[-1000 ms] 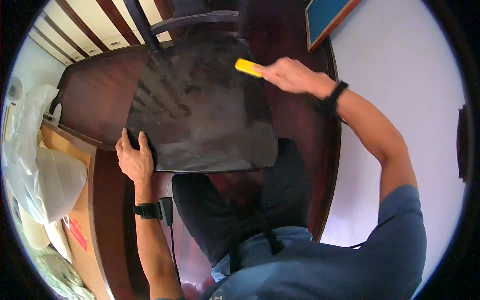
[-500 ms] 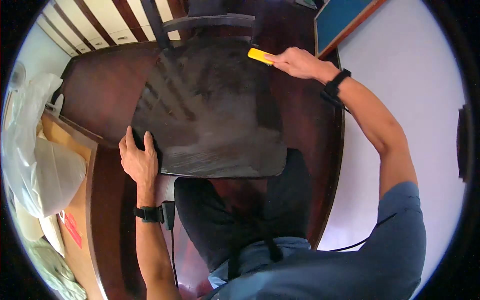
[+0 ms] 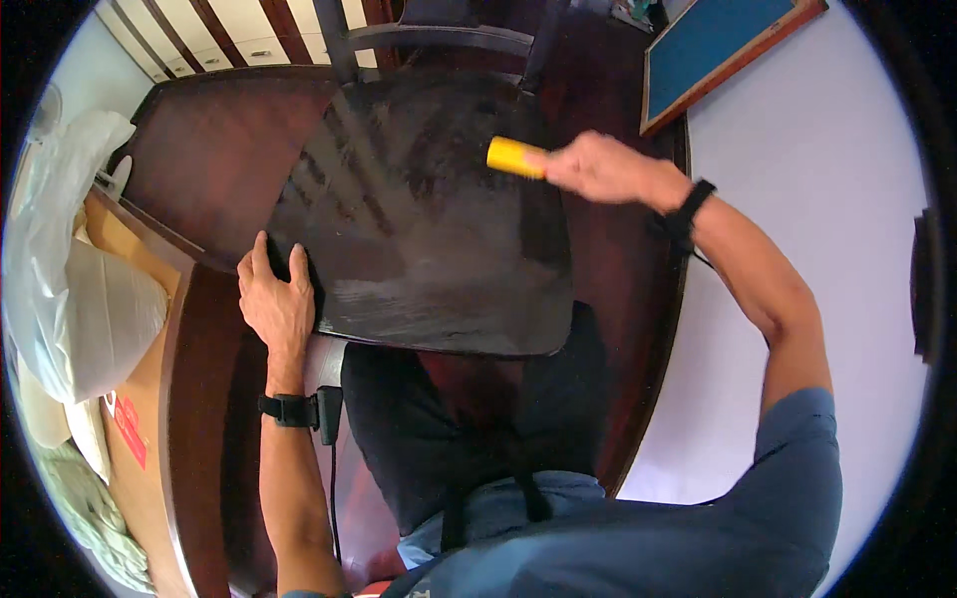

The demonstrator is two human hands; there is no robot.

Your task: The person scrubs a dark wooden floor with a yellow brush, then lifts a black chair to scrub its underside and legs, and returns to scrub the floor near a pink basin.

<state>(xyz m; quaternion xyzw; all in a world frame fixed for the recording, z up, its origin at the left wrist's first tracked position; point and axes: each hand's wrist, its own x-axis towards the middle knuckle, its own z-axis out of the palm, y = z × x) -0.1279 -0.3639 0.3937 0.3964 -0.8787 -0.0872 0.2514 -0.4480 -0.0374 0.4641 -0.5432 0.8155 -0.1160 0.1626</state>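
A dark chair seat (image 3: 439,229) spreads in front of me, its surface streaked with pale, dusty-looking marks. My left hand (image 3: 279,304) touches the seat's left edge near the front corner, with the visible fingers stretched and apart. Over the right part of the seat, my right hand (image 3: 608,167) is closed around one end of a small yellow block-shaped tool (image 3: 513,157). Motion blurs the tool, and its underside is hidden, so I cannot tell whether it touches the seat.
The chair's backrest (image 3: 439,38) rises at the far side. Along the left stands a wooden cabinet (image 3: 150,369) with plastic bags (image 3: 95,309) on it. A blue framed board (image 3: 713,60) leans by the white wall (image 3: 788,179) at right. My legs (image 3: 399,429) are just below the seat.
My right hand has brought the yellow tool nearer to me, down along the right part of the seat. My left hand stays at the seat's edge. The whole view has shifted slightly.
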